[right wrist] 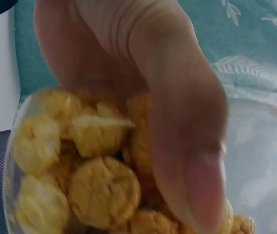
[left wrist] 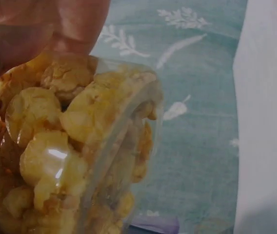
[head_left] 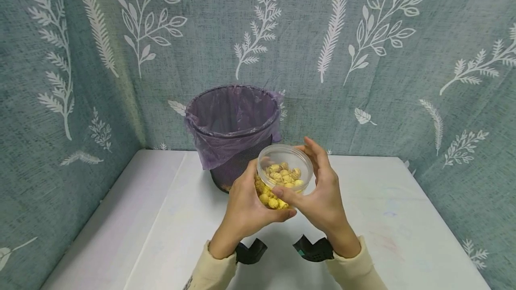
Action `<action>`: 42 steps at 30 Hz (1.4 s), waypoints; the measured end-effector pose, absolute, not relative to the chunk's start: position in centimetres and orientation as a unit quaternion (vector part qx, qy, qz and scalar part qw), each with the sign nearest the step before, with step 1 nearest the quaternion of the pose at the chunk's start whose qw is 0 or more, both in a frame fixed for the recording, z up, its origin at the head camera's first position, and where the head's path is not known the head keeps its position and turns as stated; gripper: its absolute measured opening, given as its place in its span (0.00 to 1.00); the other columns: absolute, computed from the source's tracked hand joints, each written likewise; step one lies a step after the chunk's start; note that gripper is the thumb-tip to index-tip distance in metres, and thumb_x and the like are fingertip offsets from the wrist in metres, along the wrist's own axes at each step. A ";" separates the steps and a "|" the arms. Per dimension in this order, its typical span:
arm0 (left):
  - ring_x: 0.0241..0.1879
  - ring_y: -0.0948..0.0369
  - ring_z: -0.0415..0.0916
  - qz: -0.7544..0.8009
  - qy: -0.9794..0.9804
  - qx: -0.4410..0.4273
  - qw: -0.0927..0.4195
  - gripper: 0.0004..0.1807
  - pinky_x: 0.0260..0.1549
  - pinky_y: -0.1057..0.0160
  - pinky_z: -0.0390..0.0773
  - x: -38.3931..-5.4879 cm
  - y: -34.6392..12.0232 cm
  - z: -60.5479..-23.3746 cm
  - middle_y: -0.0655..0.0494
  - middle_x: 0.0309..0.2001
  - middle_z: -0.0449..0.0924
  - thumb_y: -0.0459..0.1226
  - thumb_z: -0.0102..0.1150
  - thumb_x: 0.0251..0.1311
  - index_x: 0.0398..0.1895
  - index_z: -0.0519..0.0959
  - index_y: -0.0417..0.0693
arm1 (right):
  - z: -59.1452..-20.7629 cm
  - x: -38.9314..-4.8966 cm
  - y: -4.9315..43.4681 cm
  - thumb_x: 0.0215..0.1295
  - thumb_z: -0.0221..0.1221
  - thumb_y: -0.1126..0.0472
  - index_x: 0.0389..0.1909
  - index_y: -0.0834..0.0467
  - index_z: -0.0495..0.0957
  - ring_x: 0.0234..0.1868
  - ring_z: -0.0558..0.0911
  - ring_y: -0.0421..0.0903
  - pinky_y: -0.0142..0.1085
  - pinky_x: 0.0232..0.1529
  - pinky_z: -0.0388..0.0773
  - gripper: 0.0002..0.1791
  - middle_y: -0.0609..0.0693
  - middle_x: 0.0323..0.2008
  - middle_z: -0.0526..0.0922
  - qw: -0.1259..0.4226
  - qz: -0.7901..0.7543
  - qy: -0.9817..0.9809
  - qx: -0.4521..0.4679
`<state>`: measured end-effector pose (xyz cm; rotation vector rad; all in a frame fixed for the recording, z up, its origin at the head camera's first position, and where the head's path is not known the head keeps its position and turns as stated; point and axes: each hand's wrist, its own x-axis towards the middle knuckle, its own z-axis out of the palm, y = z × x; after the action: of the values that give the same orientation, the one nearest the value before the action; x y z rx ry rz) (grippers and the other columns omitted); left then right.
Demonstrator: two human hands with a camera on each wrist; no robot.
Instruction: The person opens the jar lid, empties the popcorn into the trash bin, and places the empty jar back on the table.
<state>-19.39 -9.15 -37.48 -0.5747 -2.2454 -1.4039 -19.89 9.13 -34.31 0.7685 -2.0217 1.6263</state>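
Note:
A clear plastic jar (head_left: 267,194) of yellow popcorn is held up over the table, its round top tilted toward the head camera. My left hand (head_left: 244,205) grips the jar's body, thumb across the near side and fingers hidden behind. At its upper end sits a clear round lid (head_left: 287,155); my right hand (head_left: 322,191) grips this, thumb on the near rim and fingers round the far right side. In the left wrist view, popcorn pieces (left wrist: 55,156) press against the wall. A large thumb (right wrist: 187,146) crosses the jar in the right wrist view.
Behind the hands, to the left, stands a black mesh bin (head_left: 242,162) lined with a purple bag (head_left: 213,147). The white table (head_left: 173,232) meets a green leaf-patterned cloth (head_left: 306,102) at the back and sides.

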 end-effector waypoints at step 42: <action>0.53 0.60 0.82 -0.568 -0.771 -0.235 0.166 0.54 0.51 0.58 0.85 -19.5 -9.5 -37.4 0.58 0.56 0.82 0.41 0.92 0.33 0.68 0.70 0.46 | -33.9 -20.3 10.3 0.53 0.77 0.71 0.79 0.61 0.58 0.70 0.73 0.51 0.44 0.74 0.66 0.54 0.55 0.70 0.74 0.132 0.632 -0.718 0.260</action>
<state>-19.54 -9.48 -37.38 -0.6702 -2.1963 -1.6167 -20.27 10.31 -33.93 0.7540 -2.0825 1.8348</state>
